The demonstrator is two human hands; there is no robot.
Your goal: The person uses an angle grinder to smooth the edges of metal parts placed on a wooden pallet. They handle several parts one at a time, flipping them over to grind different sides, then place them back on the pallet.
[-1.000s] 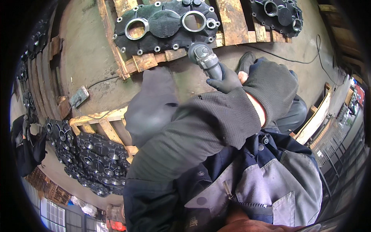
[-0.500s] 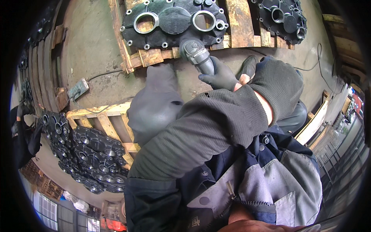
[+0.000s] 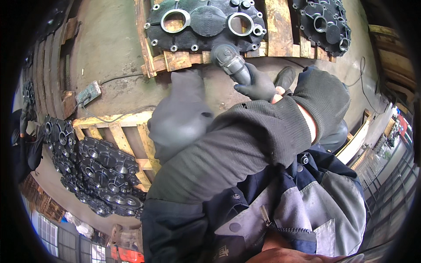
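An angle grinder [image 3: 230, 62] is held at its body by a dark-gloved hand, which by its thumb looks like my right hand [image 3: 258, 83]. Those fingers wrap round it. The grinder's disc end lies at the lower edge of a black cast-metal cover [image 3: 206, 22] with two large round openings and a rim of bolt holes. Whether the disc touches the metal cannot be told. My left forearm [image 3: 228, 144], in a ribbed dark sleeve, crosses over from the lower left. The sleeves overlap and hide the grinder's rear and my left hand's fingers.
The cover rests on a wooden pallet [image 3: 175, 61], beside another black cover [image 3: 324, 26]. Stacked covers [image 3: 107, 175] lie by a lower-left pallet [image 3: 118, 136]. A power strip [image 3: 88, 93] and cables lie on the floor. Another person [image 3: 28, 149] is at the far left.
The whole view has shifted slightly, so the cover, grinder and pallets appear a little further right. The grip on the angle grinder looks unchanged.
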